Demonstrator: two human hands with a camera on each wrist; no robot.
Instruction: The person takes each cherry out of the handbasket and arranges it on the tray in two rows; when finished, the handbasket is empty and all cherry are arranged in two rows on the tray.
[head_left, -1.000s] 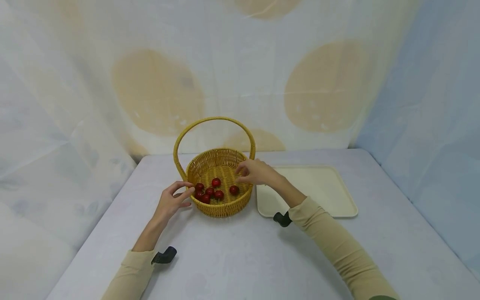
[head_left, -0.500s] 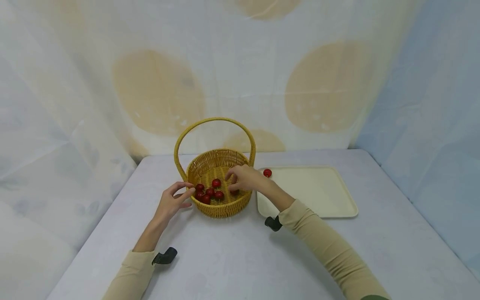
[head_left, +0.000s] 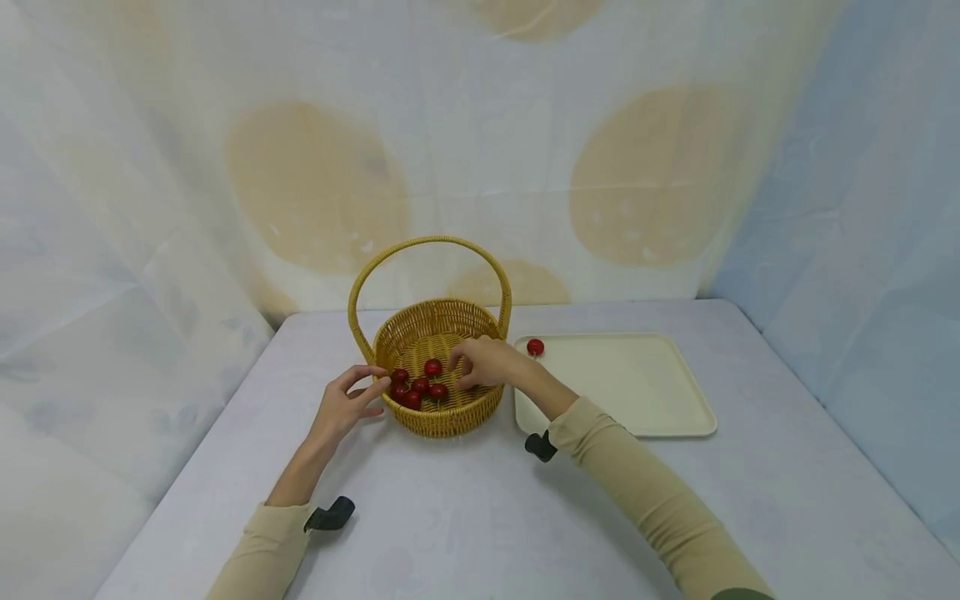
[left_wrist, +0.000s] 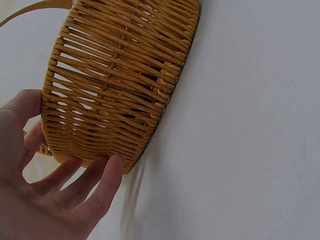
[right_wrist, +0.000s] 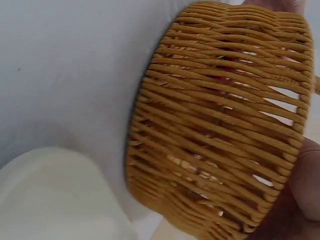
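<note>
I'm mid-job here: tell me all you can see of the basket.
The basket is round, golden-brown and woven, wicker by its look, with a tall arched handle. It sits upright on the table, beside the cream tray, red cherries lying inside. The left hand holds its left rim; the right hand reaches in over its right side, contact unclear.

the woven side of the basket (right_wrist: 215,110) fills much of the view, rim to the right, base to the left on the pale table (right_wrist: 65,75). something red (right_wrist: 223,80) shows through the gaps, too hidden to make out. the right hand (right_wrist: 301,197) is partly behind the rim, lower right; bits of the left hand (right_wrist: 282,4) show at the top. the tray's (right_wrist: 60,195) rounded corner lies near the base, lower left.
</note>
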